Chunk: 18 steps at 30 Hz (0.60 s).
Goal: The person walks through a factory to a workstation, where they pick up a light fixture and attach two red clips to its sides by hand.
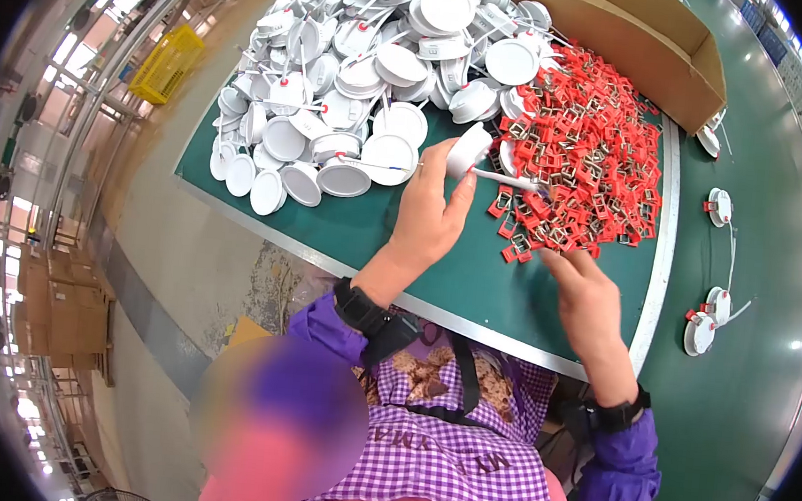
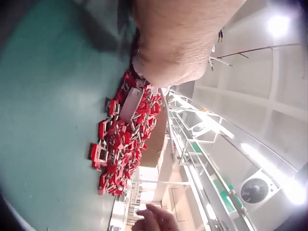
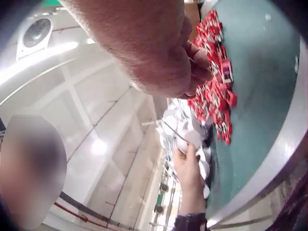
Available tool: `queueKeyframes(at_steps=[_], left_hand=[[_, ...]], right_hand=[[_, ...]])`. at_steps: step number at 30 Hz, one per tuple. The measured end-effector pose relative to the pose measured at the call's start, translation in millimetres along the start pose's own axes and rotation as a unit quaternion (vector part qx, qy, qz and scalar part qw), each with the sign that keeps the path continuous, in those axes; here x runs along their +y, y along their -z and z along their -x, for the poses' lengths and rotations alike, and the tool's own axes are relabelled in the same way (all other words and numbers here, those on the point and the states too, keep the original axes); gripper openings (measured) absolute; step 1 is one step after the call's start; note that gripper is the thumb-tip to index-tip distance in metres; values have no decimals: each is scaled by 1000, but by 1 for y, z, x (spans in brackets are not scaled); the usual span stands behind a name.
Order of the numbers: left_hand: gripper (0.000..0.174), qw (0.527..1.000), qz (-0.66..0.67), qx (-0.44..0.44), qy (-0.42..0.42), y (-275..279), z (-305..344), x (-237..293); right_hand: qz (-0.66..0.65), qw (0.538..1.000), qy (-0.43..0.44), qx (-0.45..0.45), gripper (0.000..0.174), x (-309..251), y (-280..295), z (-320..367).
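Observation:
My left hand (image 1: 429, 217) grips a round white lamp (image 1: 467, 152) by its rim, between thumb and fingers. The lamp is tilted on edge, its white cable (image 1: 510, 179) reaching right over a heap of red clips (image 1: 588, 143). Bent fingers of my right hand (image 1: 586, 298) hover close to the near edge of that heap, with no object showing among them. Metal frames show on the clips. In the right wrist view my left hand (image 3: 189, 171) holds the lamp up in front of other white lamps (image 3: 168, 127). The left wrist view hides the held lamp behind the hand.
A large pile of white round lamps (image 1: 301, 139) covers the back left of the green table (image 1: 474, 275). Behind the clips stands an open cardboard box (image 1: 643, 44). Across the metal edge strip (image 1: 667, 224), several lamps (image 1: 699, 332) lie on another green surface at right.

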<state>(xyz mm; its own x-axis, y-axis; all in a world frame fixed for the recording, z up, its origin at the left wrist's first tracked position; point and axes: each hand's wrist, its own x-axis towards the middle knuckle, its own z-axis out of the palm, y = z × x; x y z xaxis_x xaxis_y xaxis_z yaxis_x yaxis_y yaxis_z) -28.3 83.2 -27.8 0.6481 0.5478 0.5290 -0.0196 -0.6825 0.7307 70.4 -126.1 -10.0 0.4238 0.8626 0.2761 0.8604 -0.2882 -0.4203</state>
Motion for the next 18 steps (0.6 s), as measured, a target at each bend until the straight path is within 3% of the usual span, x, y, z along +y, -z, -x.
queueKeyframes(at_steps=[1, 2, 4, 6, 8, 9, 12, 13, 15, 16, 18], left_hand=[[32, 993, 98, -15, 65, -1, 7, 0], [32, 993, 97, -13, 66, 1, 11, 7], [34, 909, 358, -37, 210, 7, 15, 23], [33, 886, 389, -62, 245, 13, 22, 26], [28, 752, 572, -78, 319, 16, 30, 30], [29, 736, 581, -86, 337, 16, 34, 32], [30, 734, 559, -92, 376, 14, 46, 40], [30, 762, 519, -91, 377, 11, 50, 44], [33, 787, 489, -105, 360, 6, 58, 45], [35, 810, 459, -120, 344, 4, 62, 46], [36, 808, 463, -129, 340, 0, 64, 51]], right_hand=[[0, 1000, 1, -1, 36, -3, -6, -4], [38, 999, 5, -24, 34, -6, -12, -7], [77, 996, 12, -46, 33, -6, -22, -9], [95, 995, 6, -42, 23, -4, -29, -8], [91, 995, 7, -27, 19, -5, -31, -5], [86, 996, 5, -12, 15, -6, -32, -3], [56, 998, -13, 21, 12, -1, -34, 5], [55, 998, -12, 21, 12, -2, -31, 5], [-131, 980, -138, 56, 8, -7, -20, 5], [-131, 980, -139, 57, 8, -8, -19, 5], [-320, 911, -250, 64, 8, -8, -16, 5]])
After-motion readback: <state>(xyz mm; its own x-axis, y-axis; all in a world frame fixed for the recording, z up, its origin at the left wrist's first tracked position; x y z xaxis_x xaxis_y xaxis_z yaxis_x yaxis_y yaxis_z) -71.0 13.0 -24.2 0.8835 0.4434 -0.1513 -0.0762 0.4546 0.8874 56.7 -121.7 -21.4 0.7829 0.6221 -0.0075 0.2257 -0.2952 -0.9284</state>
